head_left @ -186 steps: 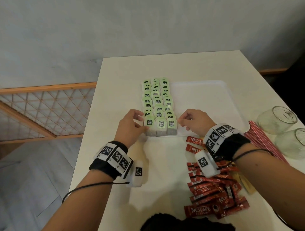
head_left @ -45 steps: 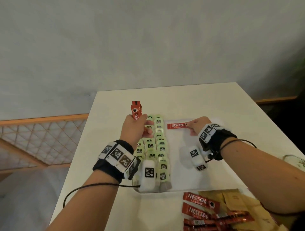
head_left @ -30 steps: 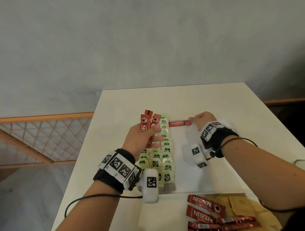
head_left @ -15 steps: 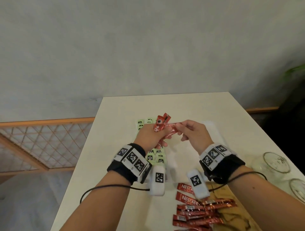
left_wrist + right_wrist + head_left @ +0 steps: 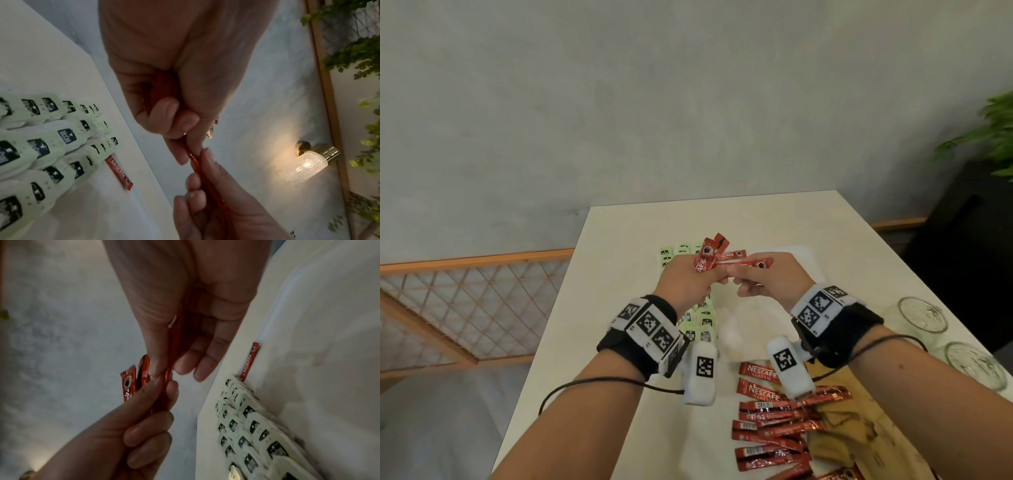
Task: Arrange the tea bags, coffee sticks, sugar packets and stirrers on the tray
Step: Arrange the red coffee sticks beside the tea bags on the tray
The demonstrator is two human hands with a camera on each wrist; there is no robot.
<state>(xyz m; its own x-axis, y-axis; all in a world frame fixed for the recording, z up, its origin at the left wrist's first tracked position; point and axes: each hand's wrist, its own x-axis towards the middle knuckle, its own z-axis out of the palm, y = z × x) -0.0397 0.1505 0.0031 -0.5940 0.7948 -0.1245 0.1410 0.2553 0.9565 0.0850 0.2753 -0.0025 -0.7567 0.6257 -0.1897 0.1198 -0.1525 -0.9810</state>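
Over the tray [image 5: 806, 255], the left hand [image 5: 685, 284] grips a small bunch of red Nescafé coffee sticks [image 5: 709, 255], fingers curled round them, above three rows of pale green tea bags [image 5: 697, 325] filling the tray's nine o'clock side. The right hand [image 5: 774, 279] pinches one coffee stick [image 5: 746, 264] that bridges both hands, with another single stick [image 5: 731, 254] lying flat at the tray's twelve o'clock end. On the tabletop [image 5: 619, 274] at five o'clock lie loose coffee sticks [image 5: 774, 428] beside brown sugar packets [image 5: 859, 435]; two glasses [image 5: 924, 315] stand at three o'clock.

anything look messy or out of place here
Yes: the loose coffee sticks lie criss-crossed in a heap on the table, off the tray, unlike the tidy tea bags.
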